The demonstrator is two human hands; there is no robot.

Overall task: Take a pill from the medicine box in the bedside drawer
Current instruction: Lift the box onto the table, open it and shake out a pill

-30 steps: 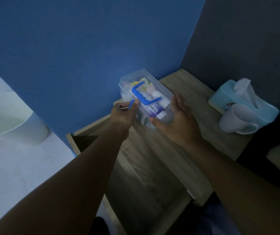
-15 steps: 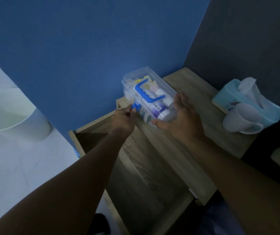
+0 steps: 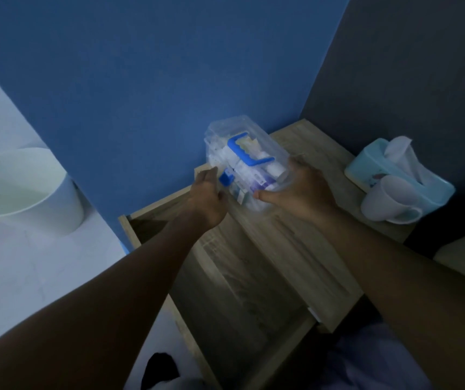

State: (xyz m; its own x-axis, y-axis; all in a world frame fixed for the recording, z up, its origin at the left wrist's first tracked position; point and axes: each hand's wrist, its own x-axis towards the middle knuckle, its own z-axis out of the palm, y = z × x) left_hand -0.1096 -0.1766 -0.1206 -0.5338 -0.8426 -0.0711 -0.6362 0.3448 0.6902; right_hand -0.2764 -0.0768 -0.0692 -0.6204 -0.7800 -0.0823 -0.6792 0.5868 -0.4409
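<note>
The clear box (image 3: 242, 161) sits on the table (image 3: 304, 243) by the blue wall, above the open drawer (image 3: 234, 291). The right hand (image 3: 301, 190) wraps around its near end. The left hand (image 3: 207, 198) pinches the blue clip (image 3: 225, 178) on its side. A cup (image 3: 388, 199) stands near.

Wood-grain desk (image 3: 296, 243) in corner, drawer (image 3: 225, 305) pulled open below front edge. On top: clear box (image 3: 254, 153) w/ blue handle at back-left, tissue box (image 3: 377, 161) at right by wall, white mug (image 3: 388, 201) on its side touching tissue box. Floor (image 3: 29, 271): white bin (image 3: 29, 192).
</note>
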